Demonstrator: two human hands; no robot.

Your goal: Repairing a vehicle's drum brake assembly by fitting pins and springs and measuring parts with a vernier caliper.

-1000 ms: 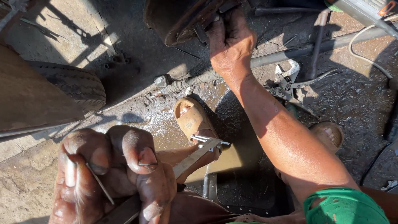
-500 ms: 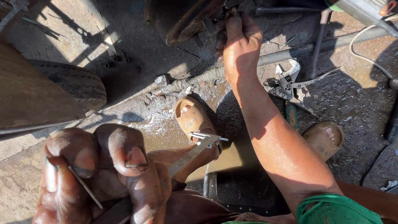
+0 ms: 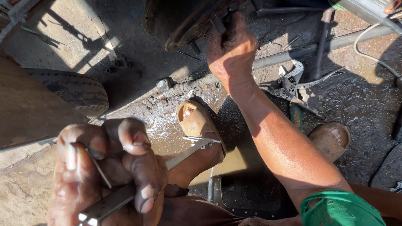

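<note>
Caliper (image 3: pixel 167 167), a flat steel bar with small pointed jaws at its far tip, lies slantwise in the left hand (image 3: pixel 109 171) at the lower left of the view, its tip reaching out over a sandalled foot (image 3: pixel 199 123). The left grip is pressed together round the bar, and a thin wire (image 3: pixel 98 167) is pinched between the fingers as well. Since the earlier frames this hand has slid a little lower and leftward, the tool keeping its slant. The right hand (image 3: pixel 230 46) has moved up from the rim to the rusty drum (image 3: pixel 188 21) at the top, its fingers now curled over a dark part on the edge; the grip is closed on it. Pliers (image 3: pixel 293 83) lie on the oily ground (image 3: pixel 360 104) just beside the right forearm. A tyre (image 3: pixel 73 88) rests at the left.
</note>
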